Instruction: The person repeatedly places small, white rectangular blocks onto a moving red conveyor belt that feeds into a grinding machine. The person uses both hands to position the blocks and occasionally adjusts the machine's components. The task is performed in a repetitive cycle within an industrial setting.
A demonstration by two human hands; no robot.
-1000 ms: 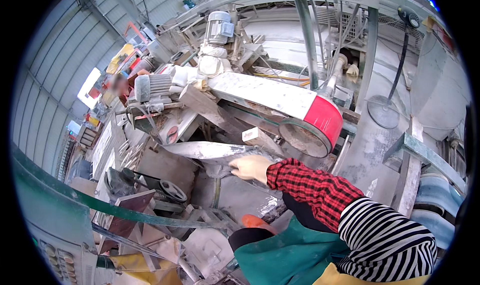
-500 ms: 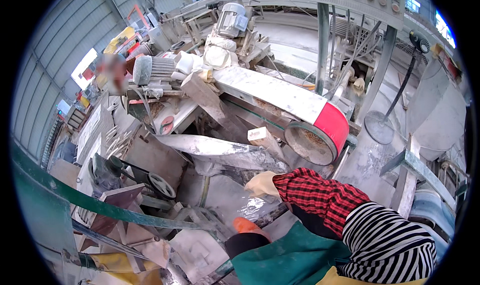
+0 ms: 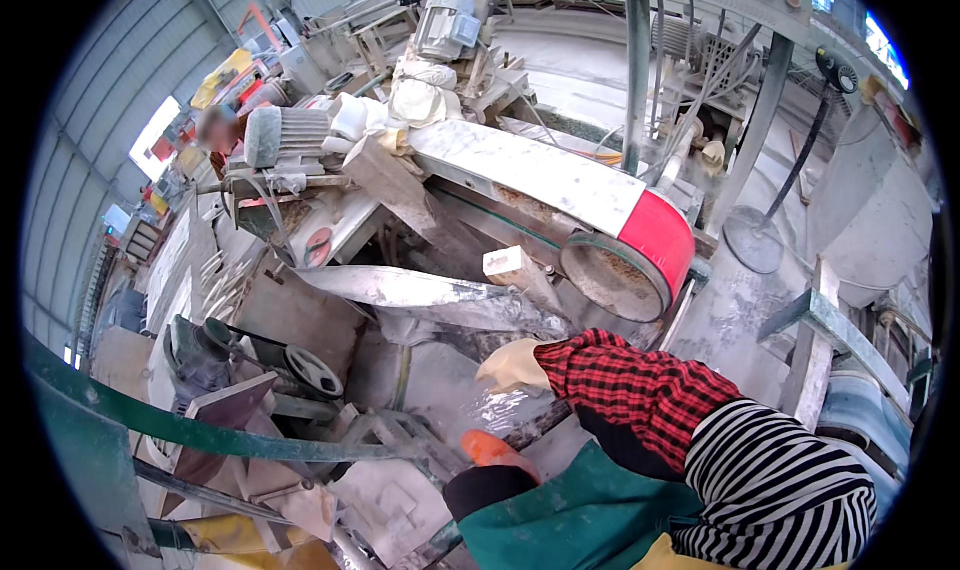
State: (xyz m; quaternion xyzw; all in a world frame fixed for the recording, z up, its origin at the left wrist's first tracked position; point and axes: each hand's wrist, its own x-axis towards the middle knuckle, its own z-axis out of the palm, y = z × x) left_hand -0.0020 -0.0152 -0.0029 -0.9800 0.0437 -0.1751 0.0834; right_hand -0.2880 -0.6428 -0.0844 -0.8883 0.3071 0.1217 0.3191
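plastic sheeting (image 3: 425,289) near right grip (image 3: 513,366)

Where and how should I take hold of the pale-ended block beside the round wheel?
I'd grip the block by its pale square end, coming from the person's left: that end sticks out uncovered, while the wheel crowds the block's right side. Whether the block is fixed, I can't tell.

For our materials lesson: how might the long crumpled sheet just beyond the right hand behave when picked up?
The sheet would probably flop, since it sags in loose folds. It may be slippery, as it looks glossy in places. It seems thin, so perhaps light for its size.
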